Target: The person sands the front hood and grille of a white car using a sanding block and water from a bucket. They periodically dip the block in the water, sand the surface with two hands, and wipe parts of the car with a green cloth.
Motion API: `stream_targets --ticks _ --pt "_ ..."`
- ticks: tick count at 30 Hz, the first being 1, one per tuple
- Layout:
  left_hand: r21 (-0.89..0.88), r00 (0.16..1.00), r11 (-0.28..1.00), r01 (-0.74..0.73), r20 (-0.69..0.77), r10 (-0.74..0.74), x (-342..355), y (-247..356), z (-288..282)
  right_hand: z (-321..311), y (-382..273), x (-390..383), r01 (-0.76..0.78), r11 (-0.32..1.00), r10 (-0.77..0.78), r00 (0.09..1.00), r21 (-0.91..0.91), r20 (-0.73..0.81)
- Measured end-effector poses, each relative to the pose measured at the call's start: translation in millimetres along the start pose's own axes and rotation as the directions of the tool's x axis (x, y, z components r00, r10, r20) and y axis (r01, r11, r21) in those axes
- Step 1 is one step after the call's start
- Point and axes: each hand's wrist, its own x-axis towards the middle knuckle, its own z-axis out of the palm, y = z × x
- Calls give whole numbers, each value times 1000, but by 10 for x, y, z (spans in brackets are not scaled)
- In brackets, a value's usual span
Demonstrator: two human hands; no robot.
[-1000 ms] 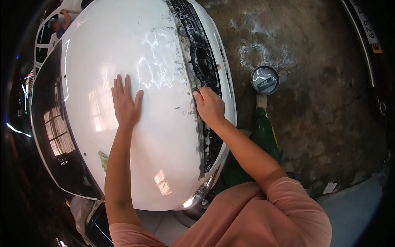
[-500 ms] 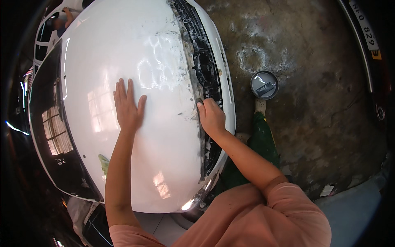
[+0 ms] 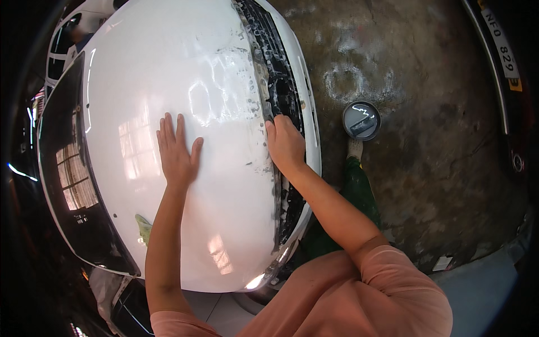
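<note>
My left hand (image 3: 177, 155) rests with spread fingers on the white car hood (image 3: 140, 84). My right hand (image 3: 285, 145) is closed at the hood's worn front edge (image 3: 252, 62), beside the dark grille (image 3: 272, 39). Its fingers curl over something I cannot make out. The edge has grey, scuffed patches, and wet white streaks show on the hood. A crumpled green cloth (image 3: 143, 229) lies left of my left forearm.
A round pan (image 3: 361, 108) of liquid with a dark block in it stands on the wet, stained floor by my foot (image 3: 354, 147). Another vehicle's bumper (image 3: 491, 67) is at right. A person (image 3: 81, 39) is beside a white car at upper left. The windshield (image 3: 67, 168) lies left.
My right hand slid toward me along the hood edge, then back upward to where it is now. My left hand stays spread on the hood, while the whole view has shifted slightly.
</note>
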Motion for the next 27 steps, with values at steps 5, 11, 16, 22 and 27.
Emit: stream_targets --ticks 5,11,16,22,27 --pt "-23 999 999 -47 -11 47 211 149 -15 -44 -111 1336 -6 995 0 998 -104 -59" --pt "-24 1000 1000 -5 4 5 85 65 -20 -8 -207 707 -33 995 31 999 -98 -17" --pt "-12 1000 1000 13 16 -13 10 42 -47 -72 56 -306 -30 999 28 998 34 55" --pt "-36 999 999 -39 -9 39 207 141 -8 22 11 1553 45 994 -49 998 -97 -38" --pt "-17 1000 1000 5 23 -5 113 54 -23 41 29 811 59 995 -58 998 -79 10"
